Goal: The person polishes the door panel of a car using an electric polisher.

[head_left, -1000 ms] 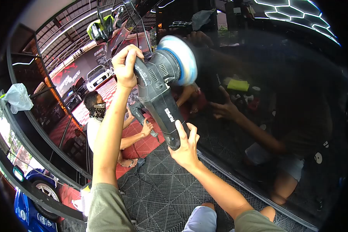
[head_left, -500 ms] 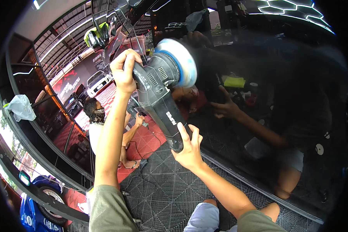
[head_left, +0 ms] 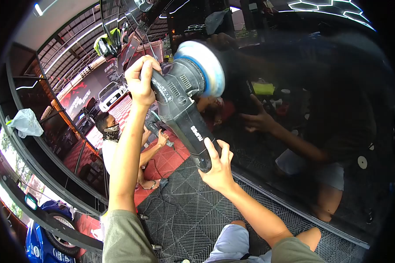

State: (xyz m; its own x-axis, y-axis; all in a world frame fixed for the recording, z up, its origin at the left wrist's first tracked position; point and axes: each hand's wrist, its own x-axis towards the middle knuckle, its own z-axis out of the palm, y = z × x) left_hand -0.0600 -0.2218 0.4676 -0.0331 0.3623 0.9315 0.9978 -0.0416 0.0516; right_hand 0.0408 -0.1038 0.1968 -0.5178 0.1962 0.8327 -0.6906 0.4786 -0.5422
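A black polisher (head_left: 185,120) marked RUPES is held in both hands, tilted with its head up. My left hand (head_left: 141,81) wraps round the front grip near the head. Lower down, my right hand (head_left: 217,164) grips the rear end of the body. The white-and-blue polishing pad (head_left: 205,68) faces a glossy black car panel (head_left: 285,144) on the right and seems to touch it, though the contact edge is hidden. My arms and the polisher's surroundings are mirrored in the panel. A hazy patch shows on the panel to the right of the pad.
Another person (head_left: 112,131) crouches at the left, holding a second power tool (head_left: 156,127). A cable lies on the grey and red floor tiles (head_left: 180,210). A plastic bag (head_left: 26,122) hangs at the far left, above a blue vehicle (head_left: 41,241). The panel's lower sill (head_left: 294,210) runs along the right.
The polisher and both hands have hardly moved against the panel. My view has shifted slightly. The crouching person's head has turned and lifted.
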